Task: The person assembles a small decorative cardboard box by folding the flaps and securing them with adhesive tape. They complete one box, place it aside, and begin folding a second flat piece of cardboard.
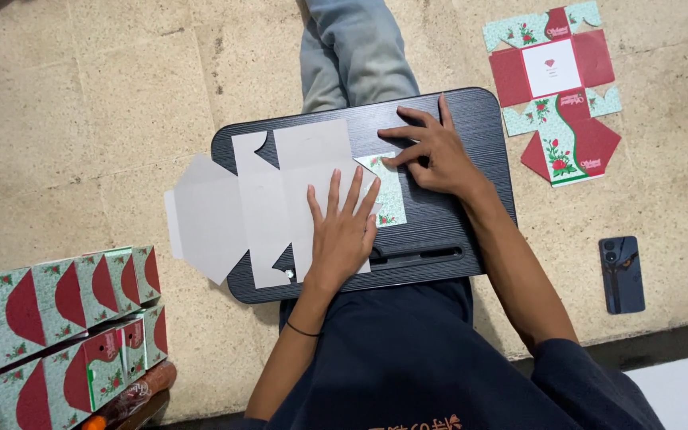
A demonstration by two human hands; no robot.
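Observation:
A flat, unfolded cardboard box blank [256, 203] lies grey side up across a black lap tray [483, 127]. My left hand [345, 231] rests flat on its right part, fingers spread. My right hand [433, 153] presses with its fingertips on a folded-over side flap [388, 199], which shows a green and white rose print. Neither hand grips anything; both push down on the card.
Another flat blank [555, 87], printed side up in red and green, lies on the floor at the upper right. A dark phone [622, 274] lies at the right. Several folded boxes [57, 326] are stacked at the lower left. A jeans-clad leg [352, 52] stretches ahead.

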